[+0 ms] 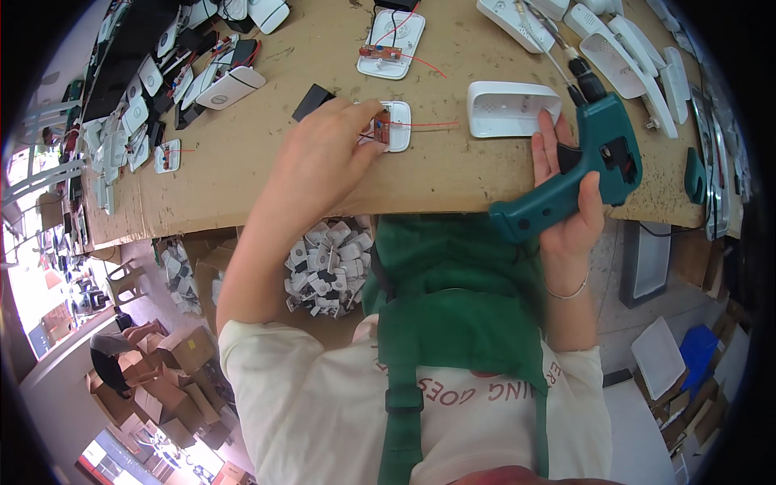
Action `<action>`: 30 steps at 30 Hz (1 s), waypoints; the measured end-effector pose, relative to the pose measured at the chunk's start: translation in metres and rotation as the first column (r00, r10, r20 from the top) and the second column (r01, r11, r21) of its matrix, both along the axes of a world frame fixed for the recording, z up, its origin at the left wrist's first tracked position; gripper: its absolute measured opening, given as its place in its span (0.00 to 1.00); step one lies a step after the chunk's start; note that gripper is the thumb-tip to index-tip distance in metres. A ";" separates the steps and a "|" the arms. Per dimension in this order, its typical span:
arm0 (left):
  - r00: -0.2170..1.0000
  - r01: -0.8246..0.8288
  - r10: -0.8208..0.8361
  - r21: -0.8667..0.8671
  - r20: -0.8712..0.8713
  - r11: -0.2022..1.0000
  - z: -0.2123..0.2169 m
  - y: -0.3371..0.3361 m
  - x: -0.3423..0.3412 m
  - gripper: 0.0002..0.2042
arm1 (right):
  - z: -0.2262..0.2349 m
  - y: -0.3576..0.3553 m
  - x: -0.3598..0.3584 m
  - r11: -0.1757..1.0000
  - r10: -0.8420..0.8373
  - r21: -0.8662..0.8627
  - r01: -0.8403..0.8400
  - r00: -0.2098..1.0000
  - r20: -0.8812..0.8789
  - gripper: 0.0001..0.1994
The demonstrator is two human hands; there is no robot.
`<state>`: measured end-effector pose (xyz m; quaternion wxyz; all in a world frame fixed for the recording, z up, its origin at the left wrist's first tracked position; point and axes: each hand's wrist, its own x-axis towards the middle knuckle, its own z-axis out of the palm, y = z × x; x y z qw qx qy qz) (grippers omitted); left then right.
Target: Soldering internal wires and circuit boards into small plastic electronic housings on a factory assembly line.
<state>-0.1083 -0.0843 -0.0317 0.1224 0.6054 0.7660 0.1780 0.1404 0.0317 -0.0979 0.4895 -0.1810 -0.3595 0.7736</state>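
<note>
My left hand [327, 145] pinches a small brown circuit board [381, 127] over a white rounded plate [399, 113] on the table. From the board a red wire [432, 124] runs out to the right. A black block [312, 102] lies just beyond the knuckles. In my right hand [570, 218] rests a green soldering gun [608, 149], its handle across the palm and its tip pointing away. The fingertips of that hand reach the edge of a white shell [493, 117], which lies with its hollow side showing.
Another white plate with a board and wires [391, 65] lies farther back. White housings [622, 65] crowd the right rear, and wired units [226, 85] the left. A green-handled tool [694, 176] lies at the right edge. Below the table, a box holds many white parts [327, 271].
</note>
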 end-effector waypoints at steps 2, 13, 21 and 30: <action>0.960 0.026 0.023 -0.168 0.279 0.985 0.012 0.002 -0.005 0.16 | 0.000 -0.001 0.003 1.000 -0.014 -0.007 0.014 1.000 -0.011 0.38; 0.616 -0.131 0.020 0.077 0.787 0.988 -0.005 -0.004 -0.049 0.14 | 0.006 -0.007 0.005 0.999 -0.032 0.024 0.033 0.999 -0.012 0.41; 0.956 0.287 -0.291 0.083 0.040 0.954 -0.004 -0.010 -0.039 0.23 | 0.007 -0.009 0.005 0.998 -0.050 0.029 0.050 0.999 0.009 0.41; 0.897 0.379 -0.410 0.190 0.167 0.906 -0.010 0.029 -0.034 0.18 | 0.010 -0.011 0.007 0.998 -0.064 0.026 0.064 0.998 0.024 0.40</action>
